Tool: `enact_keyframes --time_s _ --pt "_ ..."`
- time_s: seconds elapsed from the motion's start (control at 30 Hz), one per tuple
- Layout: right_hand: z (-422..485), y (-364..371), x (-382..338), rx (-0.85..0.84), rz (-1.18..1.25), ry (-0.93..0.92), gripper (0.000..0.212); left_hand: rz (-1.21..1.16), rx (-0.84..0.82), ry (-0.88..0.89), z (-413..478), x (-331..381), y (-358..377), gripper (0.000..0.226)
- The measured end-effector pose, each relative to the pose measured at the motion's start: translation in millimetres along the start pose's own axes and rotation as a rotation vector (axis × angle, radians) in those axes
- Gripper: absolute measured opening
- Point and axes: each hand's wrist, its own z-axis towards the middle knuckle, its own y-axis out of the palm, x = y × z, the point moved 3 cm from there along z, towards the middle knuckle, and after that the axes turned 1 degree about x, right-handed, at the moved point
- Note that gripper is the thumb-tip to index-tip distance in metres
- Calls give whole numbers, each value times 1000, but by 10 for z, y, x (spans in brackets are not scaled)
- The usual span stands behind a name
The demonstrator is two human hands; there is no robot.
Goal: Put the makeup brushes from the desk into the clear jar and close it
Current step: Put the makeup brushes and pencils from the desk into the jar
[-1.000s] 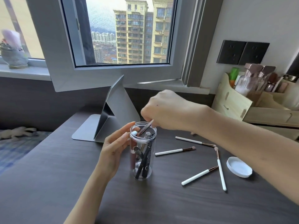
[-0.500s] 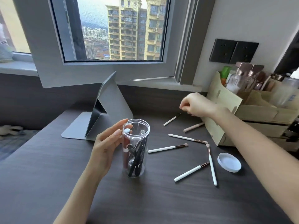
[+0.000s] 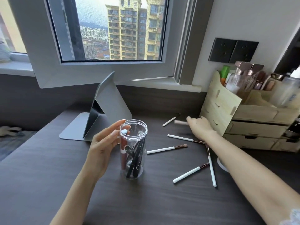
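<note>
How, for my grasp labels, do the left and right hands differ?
The left hand curls round the upright clear jar; the right hand reaches farther back, beside the wooden organizer. The left hand's hold is plain; the right hand covers the end of a pink-handled brush, its grip blurred. Both touch task things.

I see my left hand (image 3: 103, 148) curved round the neck of the clear jar (image 3: 134, 169), which stands upright and open-topped on the dark surface (image 3: 48, 176), dark pens (image 3: 137, 157) inside. My right hand (image 3: 200, 128), blurred, lies over a pink-handled brush (image 3: 180, 122) beside the wooden organiser (image 3: 222, 108). Five white-handled brushes (image 3: 162, 150) lie scattered nearby; the white lid (image 3: 222, 166) peeks from under my forearm
</note>
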Motion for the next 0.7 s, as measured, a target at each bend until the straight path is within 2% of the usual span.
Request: enact_keyframes --time_s 0.07,0.17,0.23,0.27,0.4,0.47,0.53,0.6,0.7 --pt "-70 -250 23 91 394 49 13 -5 3 -2 3 -2 1 60" --pt "-350 -880 -62 258 992 -23 15 -5 2 -10 -1 -7 3 60" --pt "-609 -1361 -181 283 1238 -156 19 -7 6 -14 -3 -6 2 60" --pt "-729 -1577 -260 255 1262 -233 19 -8 8 -14 -3 -6 5 60" --pt "-924 -2100 -570 115 950 -436 6 -15 11 -5 -15 -10 18 59" --pt "-867 -2185 -719 104 669 -478 14 -15 6 3 -18 -12 23 57" --pt "-773 -2239 -889 144 487 -516 13 -10 -1 7 -12 -14 25 56" --pt "-653 -2232 -1027 123 431 -563 8 -4 -2 9 -5 -12 26 57" --pt "-528 -2175 -1199 -62 434 -633 14 3 -9 6 0 -17 19 58"
